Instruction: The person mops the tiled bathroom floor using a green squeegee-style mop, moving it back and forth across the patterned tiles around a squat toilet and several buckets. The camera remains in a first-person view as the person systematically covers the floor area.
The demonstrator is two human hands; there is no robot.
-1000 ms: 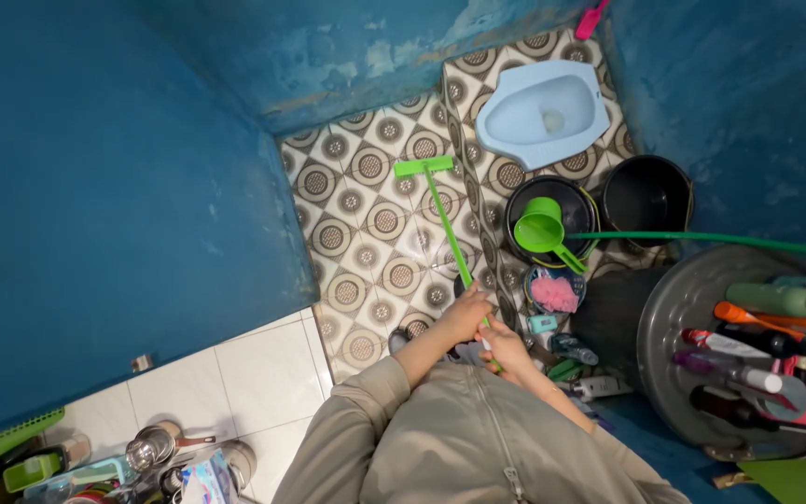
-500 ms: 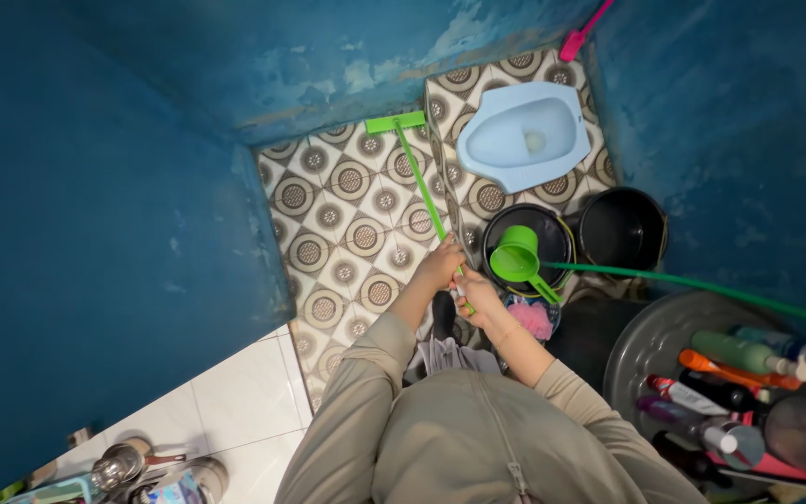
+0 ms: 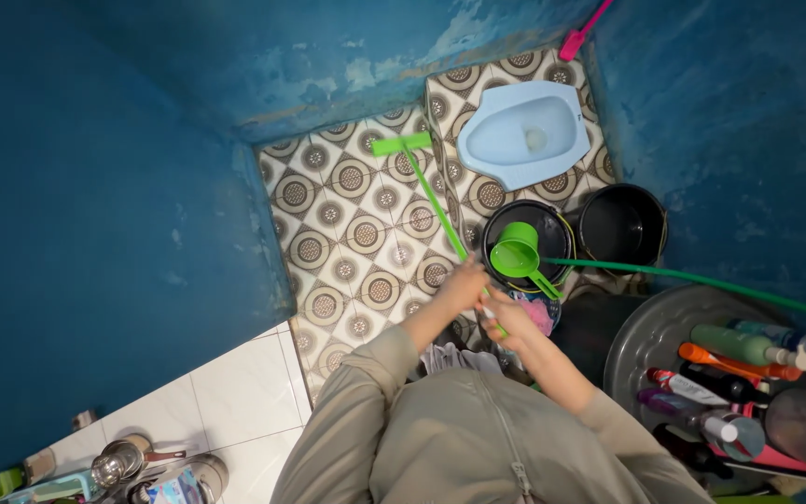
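Observation:
I look straight down at a green long-handled floor wiper [image 3: 426,187]. Its flat head [image 3: 400,144] rests on the patterned floor tiles [image 3: 347,233] near the far blue wall. My left hand [image 3: 464,283] grips the handle higher up, and my right hand [image 3: 506,319] grips it lower, close to my body. Both arms are in beige sleeves. A light blue squat toilet [image 3: 524,131] sits on a raised tiled step just right of the wiper head.
Two black buckets [image 3: 622,224] stand right of the wiper, one holding a green dipper [image 3: 518,257]. A green hose [image 3: 692,280] runs right. A grey drum lid [image 3: 664,341] carries several bottles. Blue walls close in. Metal pots [image 3: 132,462] sit on white tiles at bottom left.
The wiper head has slid back toward me from the far wall, and both hands have pulled down and to the right along with the handle.

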